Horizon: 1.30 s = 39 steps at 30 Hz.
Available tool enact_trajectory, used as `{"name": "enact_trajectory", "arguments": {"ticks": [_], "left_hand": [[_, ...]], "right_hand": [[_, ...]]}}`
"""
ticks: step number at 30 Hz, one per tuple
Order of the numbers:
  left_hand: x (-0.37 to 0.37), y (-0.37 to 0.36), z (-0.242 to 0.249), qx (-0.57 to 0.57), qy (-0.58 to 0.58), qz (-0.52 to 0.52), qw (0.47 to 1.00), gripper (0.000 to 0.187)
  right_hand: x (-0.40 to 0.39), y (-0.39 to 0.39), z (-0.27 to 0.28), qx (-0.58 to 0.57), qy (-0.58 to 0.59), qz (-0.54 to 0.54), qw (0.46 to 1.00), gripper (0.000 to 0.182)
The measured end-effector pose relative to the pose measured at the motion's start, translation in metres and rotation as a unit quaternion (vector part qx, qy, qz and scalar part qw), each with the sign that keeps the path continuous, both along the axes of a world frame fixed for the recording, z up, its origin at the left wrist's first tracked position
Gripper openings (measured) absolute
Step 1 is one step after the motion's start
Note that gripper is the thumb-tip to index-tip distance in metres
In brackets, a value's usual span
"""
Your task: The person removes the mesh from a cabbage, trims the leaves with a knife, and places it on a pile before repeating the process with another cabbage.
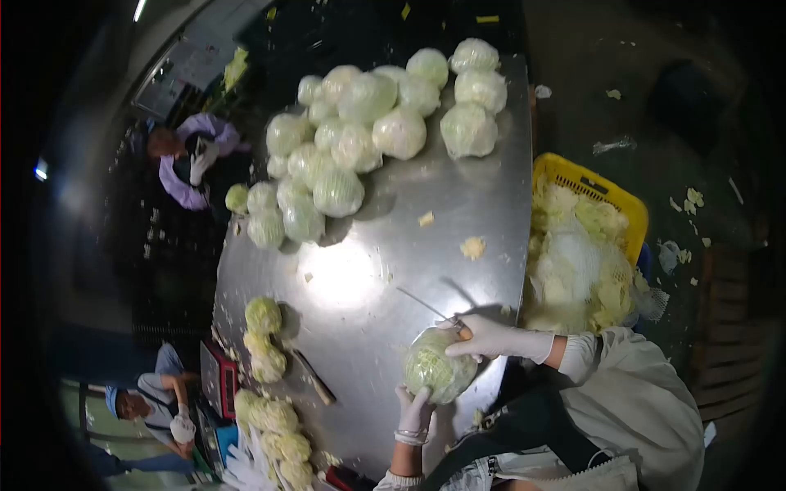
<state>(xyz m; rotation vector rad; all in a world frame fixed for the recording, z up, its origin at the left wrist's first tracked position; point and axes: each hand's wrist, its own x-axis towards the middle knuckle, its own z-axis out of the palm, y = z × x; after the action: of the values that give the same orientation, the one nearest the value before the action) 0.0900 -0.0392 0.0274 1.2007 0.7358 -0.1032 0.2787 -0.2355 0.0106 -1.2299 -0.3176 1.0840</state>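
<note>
A round green cabbage (440,370), glossy as if in clear film, is between my gloved hands over the metal table's near edge. My left hand (415,412) cups it from one side, with the thumb and fingers against its surface. From the other side, my right hand (483,337) is closed round the orange handle of a knife (464,333), its fingers also touching the cabbage. The knife's thin blade points away from me, over the tabletop. Both hands wear white gloves.
Many film-wrapped cabbages (337,147) crowd the metal table (393,254). Unwrapped cabbages (274,417) and a second knife (313,376) lie on the other side, near a red device (219,372). A yellow crate (630,217) holds loose leaves. Two people (190,159) work beyond.
</note>
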Motion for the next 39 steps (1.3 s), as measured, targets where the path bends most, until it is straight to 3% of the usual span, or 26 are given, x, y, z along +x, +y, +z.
{"name": "enact_trajectory", "arguments": {"ticks": [2,5,6,7,8,9,10,11,12,14,19,23,27,29,33,39], "left_hand": [[-0.047,-0.011,0.011,-0.148,0.004,0.073,0.986,0.071],[-0.115,-0.008,-0.005,-0.21,0.033,0.177,0.961,0.064],[-0.1,-0.03,0.028,-0.104,0.033,0.222,0.969,0.07],[-0.09,-0.04,0.041,-0.106,0.039,0.231,0.966,0.07],[-0.083,-0.047,0.049,0.119,-0.015,0.149,0.982,0.075],[-0.081,-0.051,0.051,0.336,-0.066,0.054,0.938,0.081],[-0.083,-0.045,0.045,0.334,-0.059,0.059,0.939,0.081],[-0.086,-0.032,0.036,0.441,-0.058,-0.002,0.896,0.085],[-0.088,-0.023,0.028,0.541,-0.057,-0.065,0.837,0.088],[-0.088,-0.021,0.02,0.517,-0.059,-0.029,0.854,0.087],[-0.087,-0.021,0.004,0.479,-0.073,0.026,0.875,0.084],[-0.069,-0.023,0.006,0.522,-0.075,0.024,0.849,0.076],[-0.06,-0.026,0.006,0.525,-0.096,0.046,0.844,0.068],[-0.058,-0.027,0.006,0.525,-0.092,0.047,0.845,0.067],[-0.049,-0.026,0.013,0.533,-0.077,0.03,0.842,0.059],[-0.04,-0.02,0.01,0.531,-0.064,0.043,0.844,0.056]], "right_hand": [[-0.027,0.004,0.001,0.021,0.007,0.065,0.998,0.066],[-0.068,0.008,-0.003,0.015,0.023,0.101,0.994,0.061],[-0.073,0.006,0.009,0.035,0.033,0.105,0.993,0.056],[-0.077,0.007,0.012,0.032,0.041,0.114,0.992,0.056],[-0.082,0.007,0.013,0.035,0.064,0.114,0.991,0.052],[-0.084,0.006,0.014,0.039,0.086,0.113,0.989,0.049],[-0.084,0.001,0.019,-0.025,0.082,0.126,0.988,0.042],[-0.091,-0.003,0.014,-0.027,0.085,0.133,0.987,0.042],[-0.1,-0.006,0.006,-0.055,-0.006,0.088,0.995,0.039],[-0.106,-0.013,-0.011,-0.104,-0.216,0.051,0.969,0.03],[-0.118,-0.035,0.006,-0.082,-0.254,0.081,0.96,0.026],[-0.124,-0.037,0.013,-0.129,-0.292,0.124,0.94,0.038],[-0.13,-0.037,0.012,-0.176,-0.417,0.16,0.877,0.035],[-0.124,-0.037,0.024,-0.188,-0.498,0.151,0.833,0.023],[-0.118,-0.031,0.024,-0.211,-0.513,0.183,0.812,0.021],[-0.105,0.003,0.02,-0.212,-0.476,0.173,0.836,0.023]]}}
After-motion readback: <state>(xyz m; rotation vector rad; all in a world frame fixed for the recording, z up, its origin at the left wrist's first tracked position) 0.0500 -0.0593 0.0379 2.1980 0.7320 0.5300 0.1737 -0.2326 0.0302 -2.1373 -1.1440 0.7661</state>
